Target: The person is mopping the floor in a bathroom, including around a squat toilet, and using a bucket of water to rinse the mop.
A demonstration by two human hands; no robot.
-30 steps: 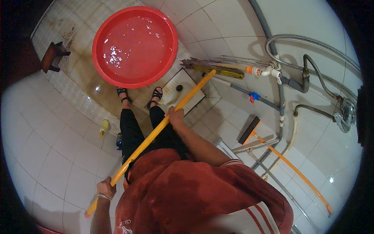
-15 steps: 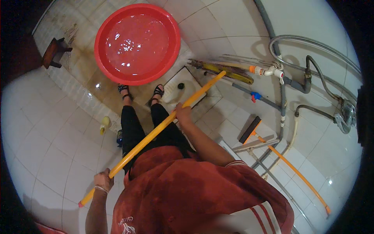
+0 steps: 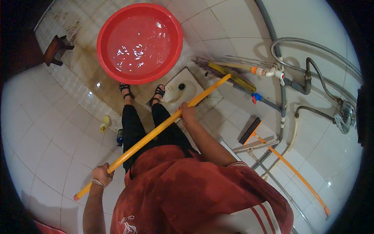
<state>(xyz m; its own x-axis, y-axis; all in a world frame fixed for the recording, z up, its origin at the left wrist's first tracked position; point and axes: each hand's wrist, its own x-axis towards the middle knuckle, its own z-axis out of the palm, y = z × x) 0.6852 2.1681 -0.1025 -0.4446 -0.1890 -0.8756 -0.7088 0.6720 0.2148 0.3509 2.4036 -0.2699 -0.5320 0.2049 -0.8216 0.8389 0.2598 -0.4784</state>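
Observation:
Both my hands grip the long yellow handle [image 3: 144,142] of a broom, which slants across my body from lower left to upper right. My left hand [image 3: 103,174] is closed round it close to its pinkish end. Further up the handle, my right hand [image 3: 187,113] is wrapped round it in front of my thighs. At the far end, the yellow broom head [image 3: 237,80] with dark purplish bristles is by the base of the tiled wall, beyond the squat toilet [image 3: 189,81]. The handle's upper end partly covers the head.
A large red basin [image 3: 101,43] of water stands beyond my feet. Grey pipes [image 3: 283,102] and metal hoses run along the right wall. An orange-handled brush [image 3: 250,130] leans there. A small brown stool [image 3: 56,48] sits far left, and a yellowish bottle [image 3: 105,121] stands left of my legs.
The broom has shifted slightly: its head is a little further right, and the handle's lower end slightly higher and further left. Both hands keep their grip.

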